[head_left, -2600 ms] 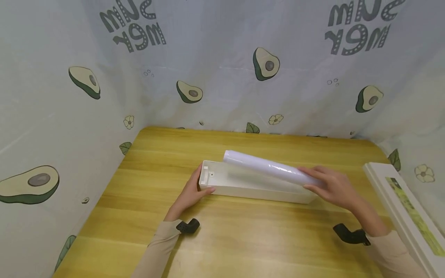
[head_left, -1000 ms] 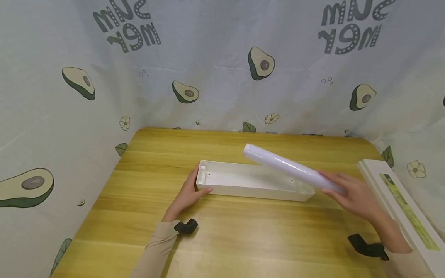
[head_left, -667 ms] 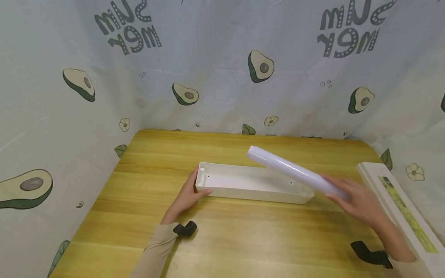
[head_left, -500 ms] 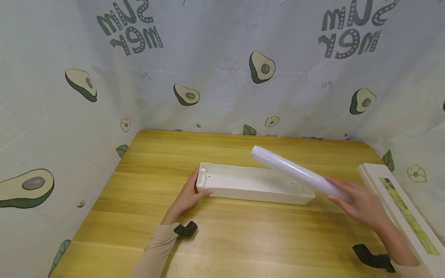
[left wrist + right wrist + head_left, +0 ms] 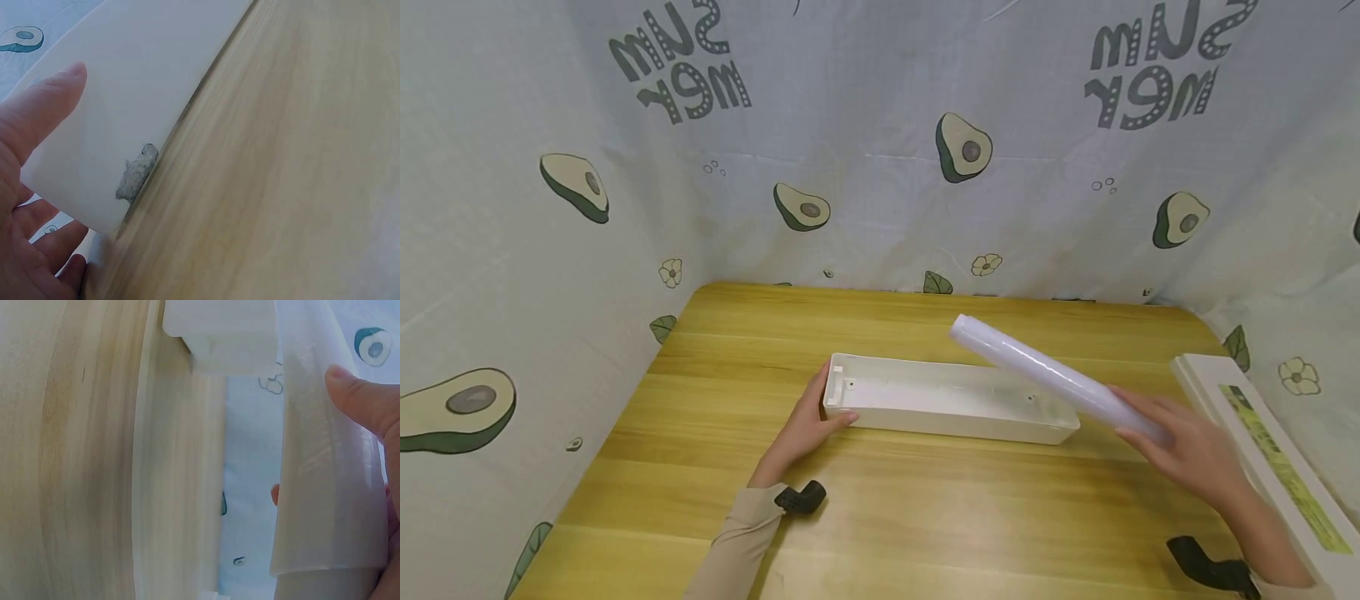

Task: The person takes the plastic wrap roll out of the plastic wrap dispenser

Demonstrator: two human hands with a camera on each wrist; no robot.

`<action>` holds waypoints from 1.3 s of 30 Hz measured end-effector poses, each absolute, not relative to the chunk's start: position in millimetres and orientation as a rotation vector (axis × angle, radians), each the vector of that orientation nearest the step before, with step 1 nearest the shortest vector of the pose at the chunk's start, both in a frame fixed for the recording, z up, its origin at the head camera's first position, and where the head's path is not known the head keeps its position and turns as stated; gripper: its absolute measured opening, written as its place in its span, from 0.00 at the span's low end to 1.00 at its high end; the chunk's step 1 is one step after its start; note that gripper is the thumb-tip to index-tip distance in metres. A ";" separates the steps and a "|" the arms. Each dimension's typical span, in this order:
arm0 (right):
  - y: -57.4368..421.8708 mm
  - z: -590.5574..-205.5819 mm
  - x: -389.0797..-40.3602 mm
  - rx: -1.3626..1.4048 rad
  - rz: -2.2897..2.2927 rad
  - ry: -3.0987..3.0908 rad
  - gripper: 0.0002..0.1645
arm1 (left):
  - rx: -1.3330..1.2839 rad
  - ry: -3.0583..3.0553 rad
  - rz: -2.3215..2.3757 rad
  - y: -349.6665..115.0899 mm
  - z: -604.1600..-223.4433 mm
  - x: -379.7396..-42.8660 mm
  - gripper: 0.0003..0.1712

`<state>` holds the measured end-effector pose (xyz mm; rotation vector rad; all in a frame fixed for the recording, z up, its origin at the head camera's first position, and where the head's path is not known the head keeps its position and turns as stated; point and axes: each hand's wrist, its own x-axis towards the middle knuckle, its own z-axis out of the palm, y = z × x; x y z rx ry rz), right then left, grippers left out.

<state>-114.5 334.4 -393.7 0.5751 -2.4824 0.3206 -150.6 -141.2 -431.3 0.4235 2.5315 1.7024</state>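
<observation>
A long white tray-like box (image 5: 955, 424), its top uncovered, lies lengthwise on the wooden table. My left hand (image 5: 805, 423) grips its left end, thumb on the front wall and fingers round the end. In the left wrist view that wall carries a grey scuffed patch (image 5: 136, 175). My right hand (image 5: 1187, 446) holds a roll of glossy, whitish plastic film (image 5: 1045, 372) by its right end. The roll slants up to the left, its far end raised above and behind the box. A core end (image 5: 328, 584) sticks out of the roll in the right wrist view.
At the right table edge lies a long white lid-like piece (image 5: 1206, 379) with a yellow-green label (image 5: 1285, 467), close beside my right forearm. A white curtain printed with avocados (image 5: 964, 148) encloses the table (image 5: 925, 517) at the back and sides.
My right hand has drawn the roll rightward and toward me, lifting it away from the box's left part, so more of the inside shows. My left hand keeps its grip on the box.
</observation>
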 end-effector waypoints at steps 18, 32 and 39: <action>345.5 -397.5 -104.0 0.478 0.347 -2.494 0.38 | 0.419 2.525 1.689 -139.8 -429.8 -147.8 0.53; 347.9 -396.8 -97.8 0.411 0.360 -2.476 0.38 | 0.401 2.552 1.704 -145.2 -468.2 -165.8 0.55; 349.5 -397.5 -95.3 0.395 0.365 -2.465 0.37 | 0.402 2.563 1.692 -146.3 -468.6 -166.2 0.56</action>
